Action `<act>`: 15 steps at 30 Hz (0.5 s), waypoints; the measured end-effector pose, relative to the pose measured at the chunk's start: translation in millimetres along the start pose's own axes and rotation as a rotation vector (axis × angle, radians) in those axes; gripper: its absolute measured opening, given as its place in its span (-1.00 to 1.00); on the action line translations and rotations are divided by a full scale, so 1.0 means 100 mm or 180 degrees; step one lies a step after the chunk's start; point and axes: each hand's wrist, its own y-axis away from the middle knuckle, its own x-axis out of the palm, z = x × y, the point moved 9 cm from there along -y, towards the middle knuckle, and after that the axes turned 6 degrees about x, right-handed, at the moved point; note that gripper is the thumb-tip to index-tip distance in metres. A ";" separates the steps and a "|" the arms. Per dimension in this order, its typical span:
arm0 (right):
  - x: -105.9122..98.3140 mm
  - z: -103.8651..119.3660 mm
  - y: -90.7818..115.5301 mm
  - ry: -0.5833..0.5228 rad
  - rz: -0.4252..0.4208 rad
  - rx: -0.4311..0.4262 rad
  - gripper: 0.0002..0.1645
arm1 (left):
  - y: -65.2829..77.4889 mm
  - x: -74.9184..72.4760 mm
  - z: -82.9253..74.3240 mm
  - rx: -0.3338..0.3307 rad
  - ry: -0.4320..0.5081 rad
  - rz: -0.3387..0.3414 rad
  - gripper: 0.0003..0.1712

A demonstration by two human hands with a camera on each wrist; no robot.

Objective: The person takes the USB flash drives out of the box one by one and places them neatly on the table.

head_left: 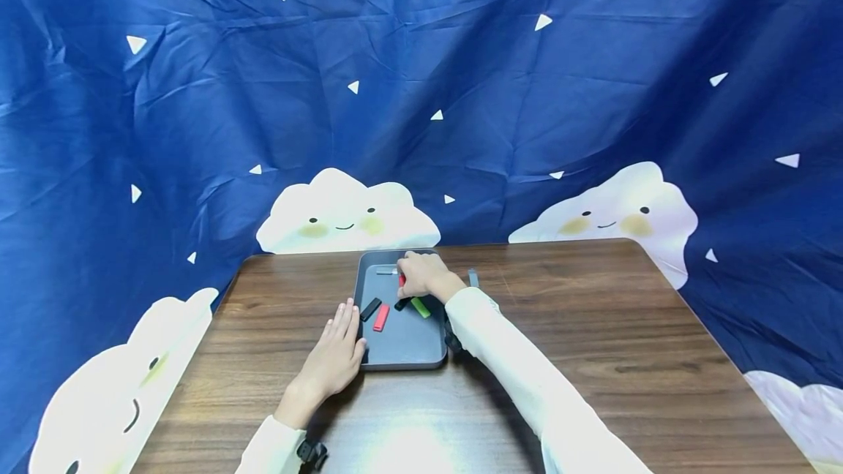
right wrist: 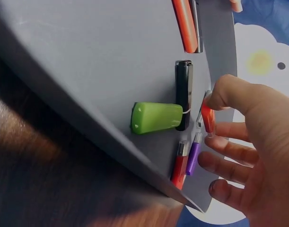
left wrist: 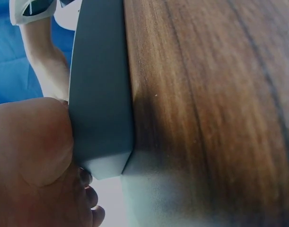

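Note:
A shallow grey tray stands on the wooden table. My right hand reaches over its far part and pinches a small red stick between thumb and fingers, close to the tray's far wall. Below that hand a green stick lies against a black one. A red stick with a silver end and a purple stick lie nearby. Toward the tray's left side are another red stick and a black stick. My left hand rests along the tray's left wall, fingers extended.
The brown table reaches out on both sides of the tray. Behind it hangs a blue curtain with white clouds. A grey-blue strip shows just right of the right wrist.

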 end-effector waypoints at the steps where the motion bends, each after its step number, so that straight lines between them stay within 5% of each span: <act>1: -0.01 0.00 0.01 -0.0012 -0.0003 -0.0011 -0.54 | 0.00 0.00 0.00 0.0010 0.0011 -0.0012 -0.28; 15: -0.14 -0.10 0.14 -0.0120 -0.0096 -0.0060 -0.48 | 0.02 0.01 -0.02 0.0028 0.0040 -0.0076 -0.28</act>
